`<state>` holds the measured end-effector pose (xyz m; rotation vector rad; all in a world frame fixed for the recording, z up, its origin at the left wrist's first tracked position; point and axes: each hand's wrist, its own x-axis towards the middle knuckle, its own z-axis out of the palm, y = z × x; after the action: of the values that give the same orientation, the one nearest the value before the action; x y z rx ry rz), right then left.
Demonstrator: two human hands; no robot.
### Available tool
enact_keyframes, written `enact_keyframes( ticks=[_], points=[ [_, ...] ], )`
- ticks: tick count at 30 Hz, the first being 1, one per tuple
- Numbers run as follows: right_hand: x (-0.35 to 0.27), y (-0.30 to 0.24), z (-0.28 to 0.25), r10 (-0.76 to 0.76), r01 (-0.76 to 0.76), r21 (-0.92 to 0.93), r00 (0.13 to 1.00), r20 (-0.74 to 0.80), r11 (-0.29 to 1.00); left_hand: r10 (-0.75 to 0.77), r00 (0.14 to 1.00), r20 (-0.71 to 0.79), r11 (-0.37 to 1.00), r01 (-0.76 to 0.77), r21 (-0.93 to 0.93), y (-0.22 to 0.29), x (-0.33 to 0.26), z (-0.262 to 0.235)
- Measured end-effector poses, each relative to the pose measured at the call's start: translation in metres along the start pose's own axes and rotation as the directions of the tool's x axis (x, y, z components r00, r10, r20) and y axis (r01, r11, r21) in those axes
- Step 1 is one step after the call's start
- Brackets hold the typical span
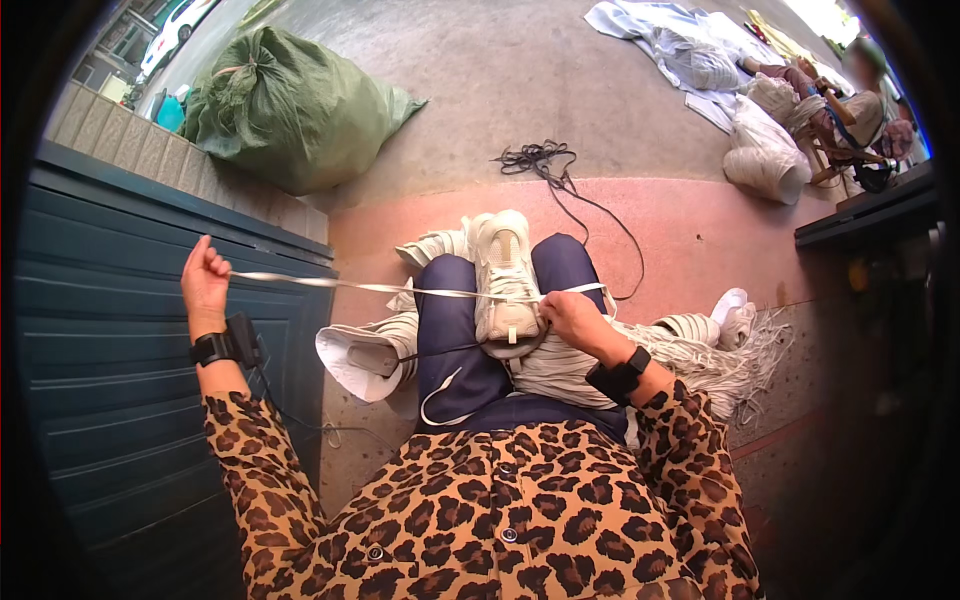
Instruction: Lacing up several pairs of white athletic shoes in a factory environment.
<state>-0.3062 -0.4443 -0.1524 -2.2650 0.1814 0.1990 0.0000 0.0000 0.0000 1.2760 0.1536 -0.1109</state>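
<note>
- Outdoor concrete and pink paving, a dark shutter at the person's left, a green sack (285, 105) behind.
- On the lap rests a white sneaker (505, 275), sole down.
- Left hand (205, 280), raised in a closed fist, pulls a white shoelace (370, 288) taut.
- Right hand (570, 318) pinches the lace at the shoe's near end.
- Lacing looks partly done: much free lace remains to thread.
- More white shoes (365, 350) and a bundle of laces (720, 365) lie beside the legs, seemingly waiting.

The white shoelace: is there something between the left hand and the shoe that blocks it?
Nothing visible does. The white shoelace runs taut and free from the raised left hand to the white shoe on the lap, where the right hand holds it.
</note>
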Motion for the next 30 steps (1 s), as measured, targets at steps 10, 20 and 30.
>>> enact_keyframes(
  ticks=[10, 20, 30],
  points=[
    [0.005, -0.016, 0.022, 0.054, -0.119, -0.177, 0.94, -0.338, 0.977, -0.492, 0.743, 0.454, 0.705, 0.034, 0.708, -0.186, -0.152, 0.155],
    [0.007, -0.011, 0.018, -0.096, -0.057, -0.432, 0.941, -0.324, 0.9, 0.038, 0.69, 0.723, 0.169, -0.717, 0.676, -0.242, -0.18, 0.181],
    [0.01, -0.006, 0.025, -0.097, -0.111, -0.443, 0.902, -0.421, 0.89, -0.026, 0.46, 0.888, -0.184, -0.875, 0.448, -0.237, -0.173, 0.198]
  ],
)
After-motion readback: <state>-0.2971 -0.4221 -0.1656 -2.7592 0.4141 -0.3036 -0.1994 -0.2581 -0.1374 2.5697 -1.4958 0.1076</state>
